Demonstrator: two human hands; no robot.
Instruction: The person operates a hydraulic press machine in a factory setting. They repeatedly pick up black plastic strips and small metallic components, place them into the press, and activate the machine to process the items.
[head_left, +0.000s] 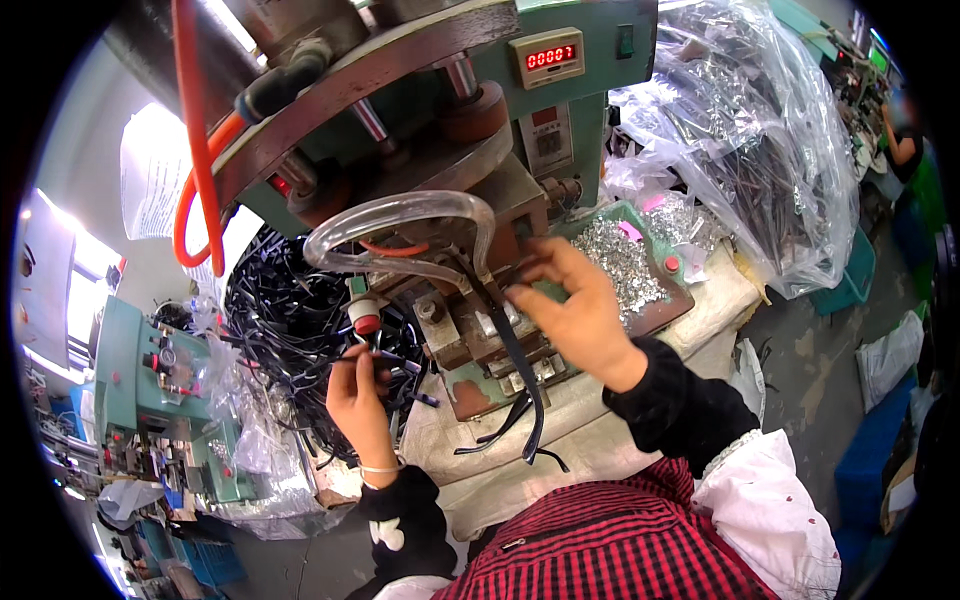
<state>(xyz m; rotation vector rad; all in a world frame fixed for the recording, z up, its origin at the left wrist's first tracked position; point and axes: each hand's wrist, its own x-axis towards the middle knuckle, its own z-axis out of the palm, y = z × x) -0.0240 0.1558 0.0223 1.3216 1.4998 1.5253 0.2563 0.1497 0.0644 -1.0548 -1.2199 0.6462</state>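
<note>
At the centre of the frame the right hand (568,300) pinches the upper end of a black strap (520,365) against the die block (480,330) of a green press machine (560,110), fingers curled narrowly. The strap hangs down over the cloth-covered surface (590,400). Lower left of centre, the left hand (355,390) closes on another black strap from the tangled pile (275,320). A heap of small silver metal pieces (625,262) lies just right of the right hand.

Strap (520,360) end under right hand (575,310)
</note>
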